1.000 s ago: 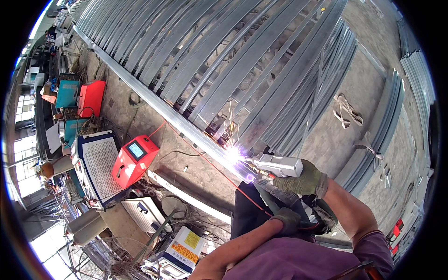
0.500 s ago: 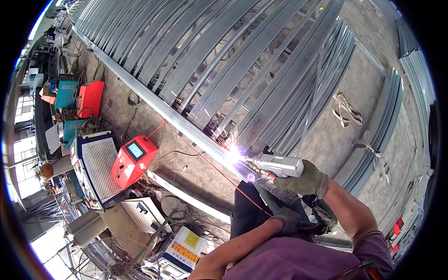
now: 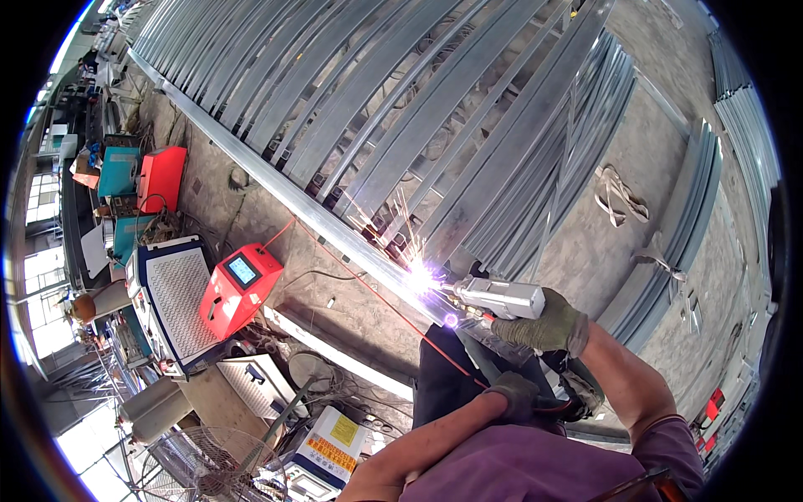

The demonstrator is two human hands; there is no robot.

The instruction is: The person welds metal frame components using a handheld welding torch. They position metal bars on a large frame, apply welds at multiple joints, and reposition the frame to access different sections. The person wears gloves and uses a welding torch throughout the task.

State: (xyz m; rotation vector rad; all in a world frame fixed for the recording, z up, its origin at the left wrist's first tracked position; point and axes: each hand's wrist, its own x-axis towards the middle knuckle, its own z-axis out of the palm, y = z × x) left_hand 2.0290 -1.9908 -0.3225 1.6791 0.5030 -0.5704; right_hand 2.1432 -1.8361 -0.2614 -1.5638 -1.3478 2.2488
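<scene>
My right hand (image 3: 548, 325), in a grey-green work glove, is closed around a boxy silver welding gun (image 3: 502, 296). The gun's nozzle points left at the near steel rail (image 3: 368, 258). A white-violet glare (image 3: 421, 279) burns there and hides the joint, with orange sparks flying up and left. Crossing the rail are long grey steel bars (image 3: 493, 159) that form a frame. My left hand (image 3: 513, 395), also gloved, rests low over my lap with its fingers curled. A dark cable (image 3: 554, 409) shows beside it; what the fingers hold is hidden.
A red machine with a screen (image 3: 242, 280) stands left of the rail, and a thin red hose (image 3: 368, 289) runs across from it. Stacked steel bars (image 3: 577, 159) lie right. A wire-caged fan (image 3: 209, 468) and a white cabinet (image 3: 330, 443) stand at lower left.
The sparks now spray longer and wider, up and to the left. Both hands and the welding gun stay almost in place.
</scene>
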